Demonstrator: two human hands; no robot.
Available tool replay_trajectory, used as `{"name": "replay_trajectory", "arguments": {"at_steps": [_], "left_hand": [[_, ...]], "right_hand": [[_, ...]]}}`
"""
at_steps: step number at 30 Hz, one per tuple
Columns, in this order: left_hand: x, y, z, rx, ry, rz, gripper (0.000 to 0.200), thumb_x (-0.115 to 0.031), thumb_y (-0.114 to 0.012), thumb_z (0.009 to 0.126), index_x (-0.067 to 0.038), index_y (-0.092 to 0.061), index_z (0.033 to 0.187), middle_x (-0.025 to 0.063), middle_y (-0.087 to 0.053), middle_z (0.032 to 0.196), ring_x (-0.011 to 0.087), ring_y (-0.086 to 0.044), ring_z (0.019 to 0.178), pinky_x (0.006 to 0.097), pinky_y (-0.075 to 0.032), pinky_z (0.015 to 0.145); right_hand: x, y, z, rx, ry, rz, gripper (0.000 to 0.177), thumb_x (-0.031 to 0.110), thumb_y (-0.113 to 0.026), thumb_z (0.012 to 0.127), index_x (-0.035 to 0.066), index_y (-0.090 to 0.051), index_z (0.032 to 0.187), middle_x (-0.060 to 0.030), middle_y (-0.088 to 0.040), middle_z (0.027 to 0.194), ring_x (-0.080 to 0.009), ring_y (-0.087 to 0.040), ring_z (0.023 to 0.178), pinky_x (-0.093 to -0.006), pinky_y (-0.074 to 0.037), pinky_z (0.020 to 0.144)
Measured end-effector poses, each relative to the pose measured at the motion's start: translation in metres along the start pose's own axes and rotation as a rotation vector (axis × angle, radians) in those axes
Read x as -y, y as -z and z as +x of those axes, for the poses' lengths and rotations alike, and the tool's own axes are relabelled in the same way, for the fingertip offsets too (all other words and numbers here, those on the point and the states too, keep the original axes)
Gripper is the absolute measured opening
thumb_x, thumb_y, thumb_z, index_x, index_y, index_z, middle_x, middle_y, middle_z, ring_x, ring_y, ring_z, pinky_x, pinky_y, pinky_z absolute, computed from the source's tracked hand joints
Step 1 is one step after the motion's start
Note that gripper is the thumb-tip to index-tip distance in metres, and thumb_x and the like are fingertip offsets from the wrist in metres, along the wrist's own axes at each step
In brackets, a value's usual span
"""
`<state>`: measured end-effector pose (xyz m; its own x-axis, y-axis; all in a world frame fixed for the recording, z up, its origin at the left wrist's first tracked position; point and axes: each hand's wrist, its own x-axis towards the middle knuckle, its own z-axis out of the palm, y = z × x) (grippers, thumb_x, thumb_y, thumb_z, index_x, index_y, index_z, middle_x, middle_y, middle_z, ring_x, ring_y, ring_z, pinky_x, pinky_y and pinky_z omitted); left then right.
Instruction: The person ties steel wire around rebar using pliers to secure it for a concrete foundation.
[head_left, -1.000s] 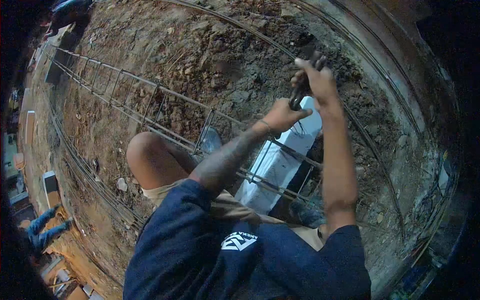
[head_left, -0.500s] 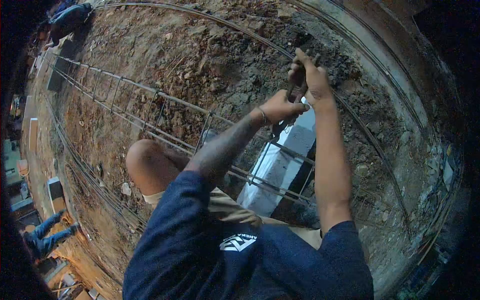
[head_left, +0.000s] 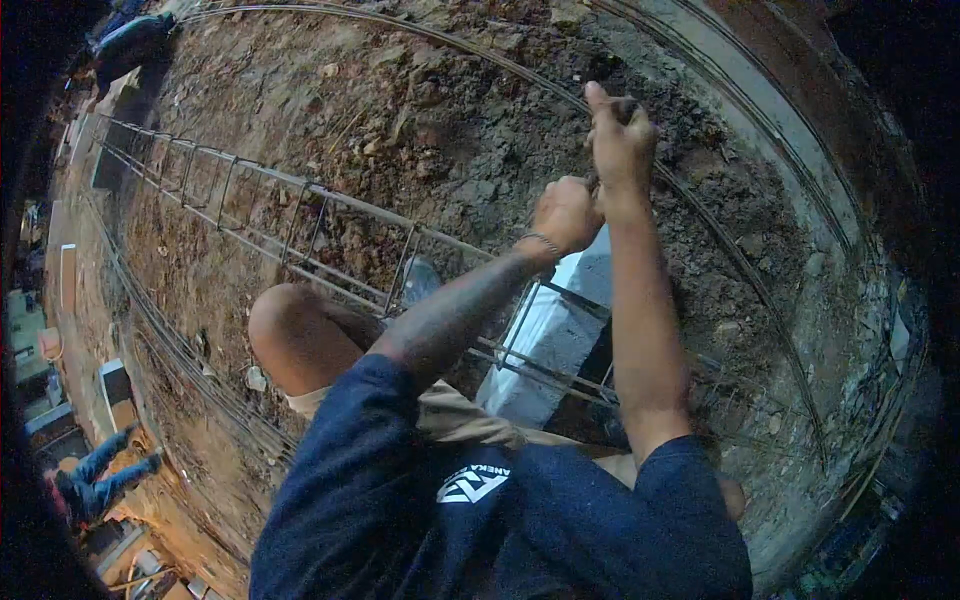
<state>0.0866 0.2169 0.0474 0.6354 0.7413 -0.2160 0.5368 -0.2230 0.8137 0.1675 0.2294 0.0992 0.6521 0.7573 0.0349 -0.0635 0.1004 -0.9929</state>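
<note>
My left hand (head_left: pixel 568 213), with a bracelet at its wrist, is closed beside my right wrist; whatever it may hold is hidden. Just above it, my right hand (head_left: pixel 624 150) has one digit stretched out and the others curled round something small and dark. Long thin bars (head_left: pixel 500 66) run over the soil past my right hand. Below my hands a pale block (head_left: pixel 560 335) lies under the end of a long frame of metal bars (head_left: pixel 365 208), which stretches to the upper left.
My bent knee (head_left: pixel 290 325) is beside the frame. More long bars (head_left: pixel 190 375) lie at the left. One person (head_left: pixel 135 45) bends at the upper left; another person's legs (head_left: pixel 105 465) show at the lower left. Rough soil (head_left: pixel 270 110) surrounds the frame.
My left hand has moved slightly and turned, its fingers now curled with the thumb no longer stretched out. My right hand has turned too, and the dark item between the hands is now mostly hidden.
</note>
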Motion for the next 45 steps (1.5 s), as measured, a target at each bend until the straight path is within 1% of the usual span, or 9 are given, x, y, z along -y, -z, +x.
{"name": "replay_trajectory", "arguments": {"at_steps": [4,6,16,24,33,35,39,42,45], "left_hand": [[0.006,-0.012,0.019,0.112,0.1,0.127,0.041,-0.035,-0.052,0.076,0.004,-0.061,0.085,0.0252,-0.058,0.089,0.0381,-0.056,0.087,0.0426,-0.045,0.075],[0.016,-0.023,0.032,0.161,0.131,0.185,0.042,-0.036,-0.052,0.075,0.003,-0.061,0.087,0.0248,-0.058,0.091,0.0366,-0.057,0.089,0.0422,-0.045,0.076],[0.052,-0.04,0.058,0.295,0.329,0.221,0.048,-0.039,-0.047,0.075,0.004,-0.061,0.09,0.0245,-0.057,0.099,0.0351,-0.055,0.097,0.0403,-0.044,0.081],[0.012,-0.018,0.024,0.062,0.344,0.204,0.038,-0.035,-0.055,0.072,0.0,-0.063,0.084,0.0204,-0.06,0.092,0.0328,-0.059,0.089,0.0382,-0.048,0.075],[0.052,-0.009,0.042,0.678,-0.098,-0.486,0.031,-0.036,-0.056,0.075,-0.005,-0.059,0.069,0.0054,-0.057,0.065,0.0154,-0.046,0.045,0.029,-0.036,0.043],[0.026,-0.008,0.034,0.527,0.326,-0.749,0.029,-0.026,-0.051,0.077,-0.001,-0.059,0.066,0.0071,-0.054,0.06,0.0162,-0.048,0.045,0.0315,-0.039,0.043],[0.013,-0.006,0.023,0.157,-0.133,0.406,0.021,-0.016,-0.05,0.076,0.002,-0.06,0.072,0.0185,-0.061,0.072,0.0287,-0.062,0.065,0.0385,-0.049,0.056],[0.003,-0.015,0.015,-0.134,0.175,0.151,0.032,-0.029,-0.058,0.071,0.003,-0.061,0.073,0.0199,-0.061,0.077,0.0282,-0.062,0.072,0.0376,-0.048,0.067],[0.02,0.006,0.026,0.369,0.083,-0.217,0.035,-0.033,-0.061,0.072,0.001,-0.062,0.073,0.0143,-0.063,0.076,0.0222,-0.061,0.069,0.0329,-0.048,0.066]], "right_hand": [[-0.084,0.023,0.048,-0.534,0.077,-0.828,0.044,0.044,-0.055,0.08,0.004,-0.044,0.066,-0.0056,-0.043,0.05,-0.0169,-0.043,0.041,-0.0304,-0.037,0.042],[-0.096,0.037,0.054,-0.119,-0.613,-0.15,0.042,0.043,-0.052,0.082,0.005,-0.04,0.068,-0.0043,-0.039,0.05,-0.0161,-0.037,0.038,-0.0318,-0.031,0.037],[-0.169,0.031,0.067,-0.094,-0.933,0.067,0.033,0.039,-0.046,0.087,0.014,-0.037,0.067,0.0034,-0.023,0.044,-0.0092,-0.025,0.035,-0.0246,-0.022,0.032],[-0.139,0.018,0.071,-0.324,-0.509,-0.473,0.053,0.053,-0.046,0.081,0.003,-0.049,0.066,-0.0062,-0.047,0.053,-0.0192,-0.048,0.042,-0.0324,-0.042,0.039],[-0.043,0.038,0.031,0.302,-0.35,0.648,0.046,0.055,-0.059,0.072,0.014,-0.038,0.068,0.0054,-0.03,0.052,-0.0056,-0.029,0.037,-0.0209,-0.027,0.035],[-0.047,0.033,0.036,0.185,-0.324,0.434,0.044,0.052,-0.059,0.073,0.012,-0.041,0.07,0.0033,-0.035,0.053,-0.0071,-0.033,0.038,-0.0219,-0.03,0.036],[-0.058,0.005,0.042,-0.278,-0.235,-0.207,0.041,0.047,-0.057,0.077,0.007,-0.048,0.075,-0.0015,-0.044,0.053,-0.0123,-0.043,0.041,-0.0257,-0.037,0.038],[-0.049,0.015,0.044,-0.31,-0.2,-0.42,0.039,0.045,-0.052,0.081,0.01,-0.046,0.065,0.0007,-0.039,0.047,-0.0104,-0.038,0.037,-0.025,-0.034,0.035],[-0.037,0.041,0.035,0.265,-0.521,0.718,0.042,0.039,-0.046,0.087,0.016,-0.029,0.056,0.0059,-0.019,0.046,-0.006,-0.018,0.033,-0.0208,-0.018,0.032]]}}
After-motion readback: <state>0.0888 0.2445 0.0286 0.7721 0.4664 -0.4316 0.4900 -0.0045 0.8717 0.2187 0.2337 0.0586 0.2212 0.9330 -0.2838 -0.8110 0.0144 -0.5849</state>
